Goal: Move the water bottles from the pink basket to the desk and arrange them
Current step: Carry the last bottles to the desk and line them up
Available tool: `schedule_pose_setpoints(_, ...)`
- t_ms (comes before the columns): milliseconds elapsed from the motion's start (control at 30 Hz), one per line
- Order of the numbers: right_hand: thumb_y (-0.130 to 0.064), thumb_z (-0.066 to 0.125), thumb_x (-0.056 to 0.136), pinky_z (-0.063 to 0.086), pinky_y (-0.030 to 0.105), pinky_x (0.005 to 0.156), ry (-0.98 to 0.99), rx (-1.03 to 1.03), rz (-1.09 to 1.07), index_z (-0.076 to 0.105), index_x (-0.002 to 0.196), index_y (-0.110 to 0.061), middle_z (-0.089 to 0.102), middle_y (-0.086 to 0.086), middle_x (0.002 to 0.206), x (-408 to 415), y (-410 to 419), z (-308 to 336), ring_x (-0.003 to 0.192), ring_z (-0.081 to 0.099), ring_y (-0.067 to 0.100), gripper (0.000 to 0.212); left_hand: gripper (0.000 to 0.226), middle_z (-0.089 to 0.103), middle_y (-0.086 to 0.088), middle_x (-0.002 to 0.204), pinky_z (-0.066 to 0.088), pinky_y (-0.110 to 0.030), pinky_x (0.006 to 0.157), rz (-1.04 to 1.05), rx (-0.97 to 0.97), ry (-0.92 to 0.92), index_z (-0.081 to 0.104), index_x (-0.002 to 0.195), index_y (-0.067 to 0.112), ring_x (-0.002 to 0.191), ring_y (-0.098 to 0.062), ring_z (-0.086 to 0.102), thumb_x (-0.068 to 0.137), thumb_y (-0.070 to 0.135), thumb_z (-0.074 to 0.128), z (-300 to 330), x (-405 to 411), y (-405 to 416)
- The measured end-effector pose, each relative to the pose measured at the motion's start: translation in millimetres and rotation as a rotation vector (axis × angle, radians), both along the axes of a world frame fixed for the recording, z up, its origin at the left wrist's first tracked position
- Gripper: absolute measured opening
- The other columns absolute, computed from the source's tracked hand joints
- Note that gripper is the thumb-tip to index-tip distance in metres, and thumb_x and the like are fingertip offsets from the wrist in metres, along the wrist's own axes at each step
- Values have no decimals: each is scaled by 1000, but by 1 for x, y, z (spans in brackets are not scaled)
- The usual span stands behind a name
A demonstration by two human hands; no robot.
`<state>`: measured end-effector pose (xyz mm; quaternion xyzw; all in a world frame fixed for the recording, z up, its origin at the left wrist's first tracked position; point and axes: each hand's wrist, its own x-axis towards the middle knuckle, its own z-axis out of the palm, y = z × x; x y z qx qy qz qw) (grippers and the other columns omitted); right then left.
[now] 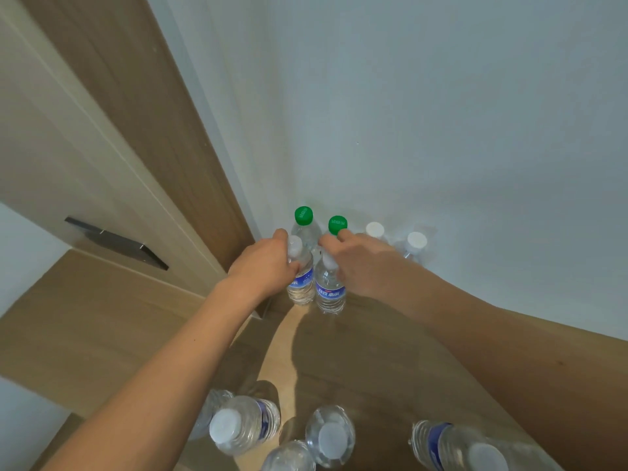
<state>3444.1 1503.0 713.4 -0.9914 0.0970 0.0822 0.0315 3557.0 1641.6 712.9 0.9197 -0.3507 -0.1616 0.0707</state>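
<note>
We see the left hand [263, 266] gripping a white-capped bottle [300, 277] by its neck, and the right hand [362, 263] gripping the blue-labelled bottle [329, 287] just beside it. Both stand upright on the table [373, 362] near the wall, in front of two green-capped bottles [303, 215]. More bottles [244, 423] stand at the near edge.

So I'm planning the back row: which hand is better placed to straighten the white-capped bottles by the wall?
Probably the right hand. The white-capped bottles stand on its side, just past its fingers, while the left hand grips a bottle farther away and would have to cross over.
</note>
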Motion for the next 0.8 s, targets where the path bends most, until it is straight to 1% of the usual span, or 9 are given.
schedule_pose_setpoints(67,-9,55,90,39,34,68,-50,29,-17,43,134,-14,52,9,113,-9,6,10,97,55,28,46,48,66,-10,107,50,-38,73,10,-45,-37,38,133,17,93,-30,62,94,39,56,9,-5,16)
schedule_pose_setpoints(133,-13,55,91,45,36,72,-93,65,-15,44,134,-13,50,9,117,-21,13,23,99,53,29,44,50,68,-9,104,53,-41,80,27,-117,-55,38,139,19,98,-31,64,96,39,54,19,-12,39)
schedule_pose_setpoints(200,-20,54,92,48,39,79,-90,124,21,47,129,-13,52,8,118,-35,24,34,101,55,29,38,45,70,-9,103,52,-40,83,26,-166,-60,45,136,20,102,-31,63,96,39,54,28,-22,65)
schedule_pose_setpoints(300,-28,51,95,44,33,83,-9,240,90,47,129,-20,53,-2,117,-61,47,45,106,54,23,35,36,70,-1,100,50,-36,82,2,-156,-42,51,129,25,99,-26,64,97,40,52,38,-44,101)
schedule_pose_setpoints(433,-38,50,98,40,30,79,153,344,113,48,123,-29,41,-17,97,-85,75,59,91,48,12,27,34,65,11,90,44,-30,77,-13,-88,-1,53,130,27,96,-17,62,98,40,51,37,-74,139)
schedule_pose_setpoints(500,-40,49,99,44,32,81,204,356,141,48,120,-27,39,-16,91,-91,88,61,89,49,13,25,37,63,11,97,44,-30,78,2,-62,-14,52,130,28,99,-17,60,97,45,50,32,-86,153)
schedule_pose_setpoints(600,-43,51,97,45,35,83,301,350,160,49,120,-23,44,-10,97,-95,101,55,93,51,16,31,43,56,6,119,47,-35,88,36,-28,-57,50,132,29,108,-19,58,95,51,47,24,-97,168)
schedule_pose_setpoints(667,-48,54,94,42,34,79,360,340,171,51,119,-22,46,-8,98,-98,108,49,95,50,15,36,45,54,5,123,49,-38,89,54,-14,-52,49,132,29,109,-20,59,95,54,46,21,-102,174)
schedule_pose_setpoints(800,-50,58,92,41,33,79,445,294,196,52,122,-21,48,-7,100,-100,114,42,96,50,15,42,47,58,1,124,49,-36,88,55,81,-39,49,131,25,111,-23,58,95,55,45,13,-114,178)
